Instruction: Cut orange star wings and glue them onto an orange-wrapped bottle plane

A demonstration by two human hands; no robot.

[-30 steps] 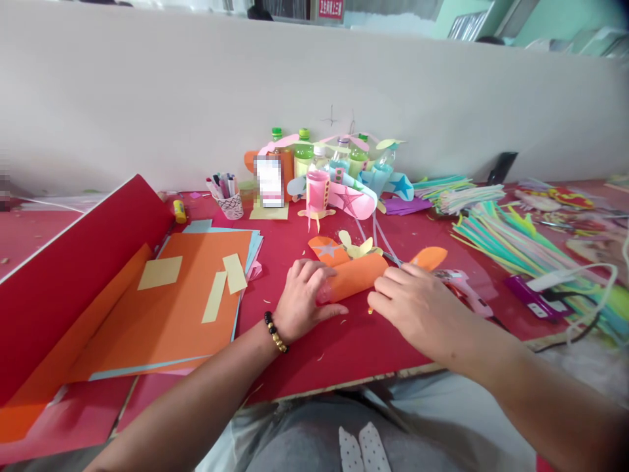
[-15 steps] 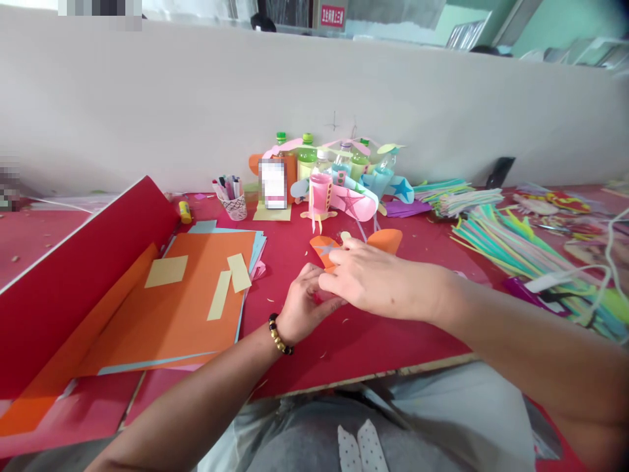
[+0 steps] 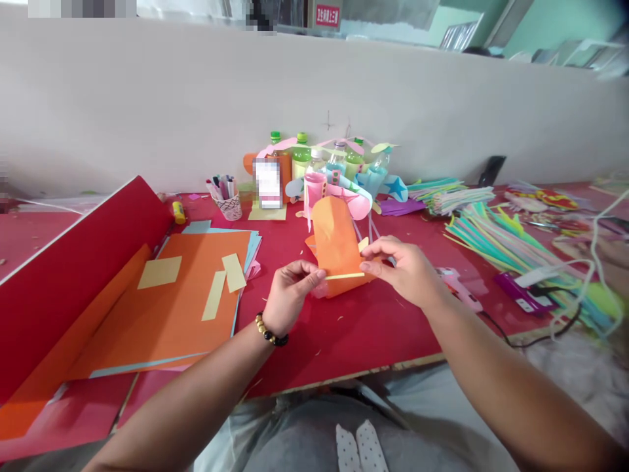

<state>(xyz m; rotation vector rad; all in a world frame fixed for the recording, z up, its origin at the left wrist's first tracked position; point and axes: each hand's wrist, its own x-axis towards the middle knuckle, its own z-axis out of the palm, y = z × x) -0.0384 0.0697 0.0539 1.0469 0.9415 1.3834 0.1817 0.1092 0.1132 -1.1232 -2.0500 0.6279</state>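
In front of me sits an orange paper model (image 3: 337, 236) with a rounded panel standing up and another orange part low down. Some clear plastic shows at its lower left. Across the front of it runs a thin yellow strip (image 3: 344, 276). My left hand (image 3: 291, 288) pinches the strip's left end between thumb and fingers. At the other end, my right hand (image 3: 400, 269) has its thumb and forefinger closed on the strip. A small pale yellow piece shows beside the right fingertips. Whether the strip is attached to the orange paper, I cannot tell.
Finished bottle models (image 3: 317, 187) with paper wings stand behind, by a pen cup (image 3: 228, 203) and a glue stick (image 3: 178, 212). Orange sheets (image 3: 181, 314) with yellow pieces lie left. On the right are pastel strips (image 3: 496, 242), a pink device (image 3: 459, 288) and a purple power bank (image 3: 523, 295).
My hands were together over the orange model; now they are apart, the right one moved right. The orange panel stands up in view, and the yellow strip shows between my fingers.
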